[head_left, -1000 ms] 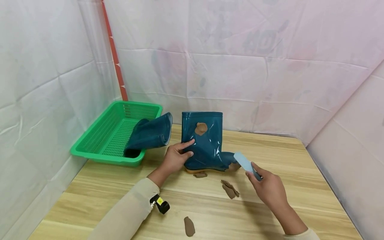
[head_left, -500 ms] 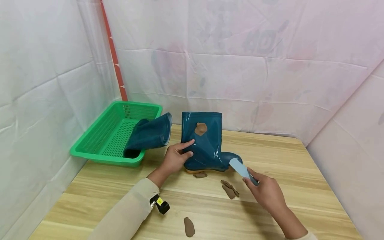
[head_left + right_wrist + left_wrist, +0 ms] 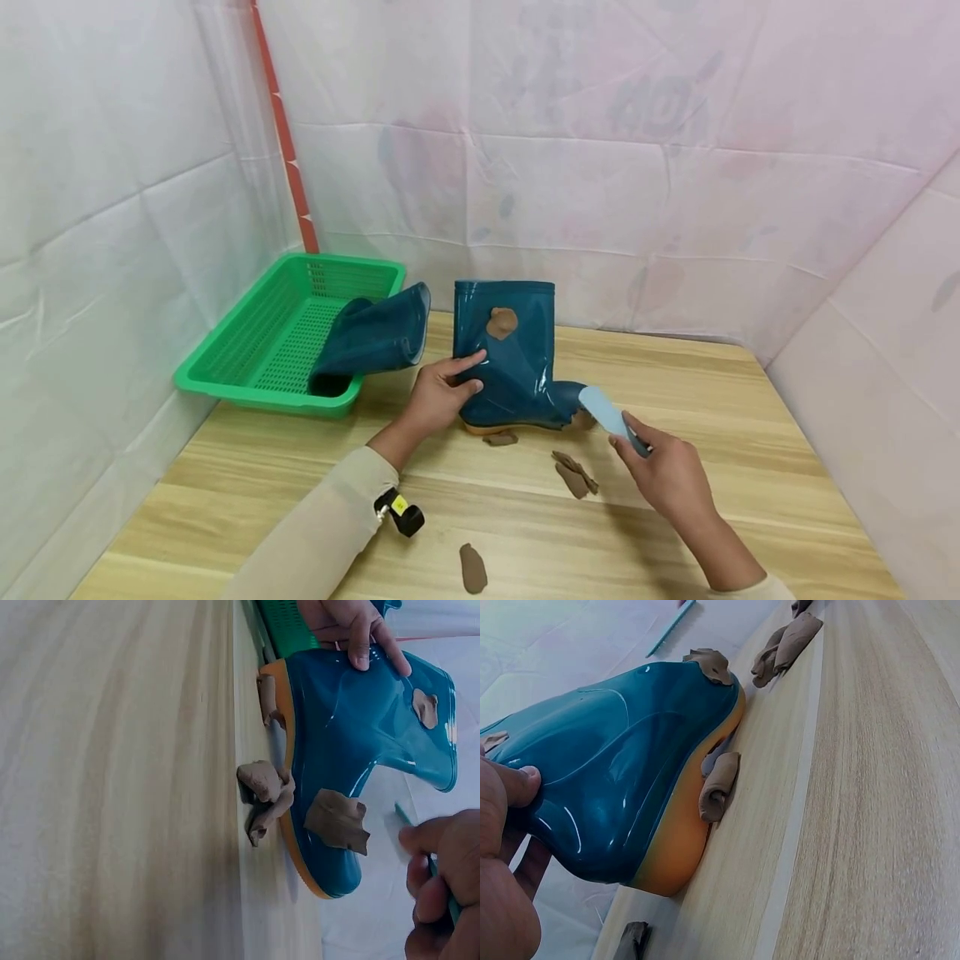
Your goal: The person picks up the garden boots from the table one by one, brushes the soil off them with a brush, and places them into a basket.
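**Mud patch on the toe, scraper at the ready**

Near the middle of the counter (image 3: 675,533), toward its far edge, a teal rubber boot (image 3: 513,367) stands upright on its orange sole, toe pointing to the right edge. The left hand (image 3: 442,396) steadies it at the heel side of the shaft, thumb and fingers pressed flat against the glossy rubber rather than wrapped around it. The right hand (image 3: 663,475) has its grip closed around the handle of a pale blue scraper (image 3: 603,410), whose blade tip sits at the toe, against a brown patch of mud (image 3: 337,820) stuck there.

A second mud patch (image 3: 501,322) clings high on the shaft. Peeled curls of mud (image 3: 573,471) lie on the counter just in front of the boot, one more (image 3: 472,568) near the front edge, and a small roll (image 3: 718,787) rests tucked against the sole.

To scrape well here, I'd judge the blade should lie shallow against the rubber and get under the patch's edge, while the left hand braces against the push so the boot doesn't slide or tip.

At the far left corner, a green basket (image 3: 225,367) holds a second boot (image 3: 375,337) lying on its side, its shaft overhanging the rim.
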A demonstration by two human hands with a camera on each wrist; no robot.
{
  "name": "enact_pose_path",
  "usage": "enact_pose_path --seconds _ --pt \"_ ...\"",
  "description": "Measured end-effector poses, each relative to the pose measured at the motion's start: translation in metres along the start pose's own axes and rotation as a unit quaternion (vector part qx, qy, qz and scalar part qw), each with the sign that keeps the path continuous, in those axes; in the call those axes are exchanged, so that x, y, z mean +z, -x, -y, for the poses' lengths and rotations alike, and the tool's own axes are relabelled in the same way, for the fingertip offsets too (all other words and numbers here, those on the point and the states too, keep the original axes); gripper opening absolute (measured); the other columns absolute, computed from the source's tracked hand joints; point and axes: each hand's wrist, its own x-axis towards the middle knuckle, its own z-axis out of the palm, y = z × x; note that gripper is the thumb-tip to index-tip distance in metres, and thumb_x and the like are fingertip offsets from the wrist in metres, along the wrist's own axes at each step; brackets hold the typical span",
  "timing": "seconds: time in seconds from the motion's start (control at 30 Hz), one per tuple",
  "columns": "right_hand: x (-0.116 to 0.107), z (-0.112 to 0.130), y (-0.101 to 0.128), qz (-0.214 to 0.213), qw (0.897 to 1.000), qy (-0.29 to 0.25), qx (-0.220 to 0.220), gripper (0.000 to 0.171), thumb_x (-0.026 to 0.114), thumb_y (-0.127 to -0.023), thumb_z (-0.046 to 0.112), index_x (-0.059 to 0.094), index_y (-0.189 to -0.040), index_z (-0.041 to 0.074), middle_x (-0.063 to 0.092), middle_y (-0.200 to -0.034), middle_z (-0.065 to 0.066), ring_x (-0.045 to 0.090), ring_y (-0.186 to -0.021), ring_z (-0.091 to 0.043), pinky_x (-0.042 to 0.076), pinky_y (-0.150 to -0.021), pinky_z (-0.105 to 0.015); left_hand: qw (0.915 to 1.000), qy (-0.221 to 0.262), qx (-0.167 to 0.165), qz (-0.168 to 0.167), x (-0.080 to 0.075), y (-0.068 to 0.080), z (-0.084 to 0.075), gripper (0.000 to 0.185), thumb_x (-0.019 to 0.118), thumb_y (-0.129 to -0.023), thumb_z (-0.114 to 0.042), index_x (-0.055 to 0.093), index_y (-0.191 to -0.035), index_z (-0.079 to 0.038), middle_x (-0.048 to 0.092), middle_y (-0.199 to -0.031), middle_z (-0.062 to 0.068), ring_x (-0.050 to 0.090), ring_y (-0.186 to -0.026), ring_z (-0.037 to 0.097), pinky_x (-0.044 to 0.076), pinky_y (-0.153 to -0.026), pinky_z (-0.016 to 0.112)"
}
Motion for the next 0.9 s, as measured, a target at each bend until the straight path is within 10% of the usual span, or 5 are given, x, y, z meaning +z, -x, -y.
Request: enact_pose_path --seconds 0.9 --pt "0.0017 -0.002 -0.0026 0.002 0.999 0.035 0.023 0.049 0.075 -0.096 0.028 0.065 -0.136 0.001 0.053 -0.055 0.0 0.034 -0.043 -0.012 0.03 -0.041 -0.028 1.0 -0.003 0.009 0.002 -0.0026 0.0001 -0.0028 0.048 0.075 -0.09 0.003 0.068 -0.134 -0.013 0.065 -0.127 0.011 0.062 -0.116 0.025 0.05 -0.072 0.024"
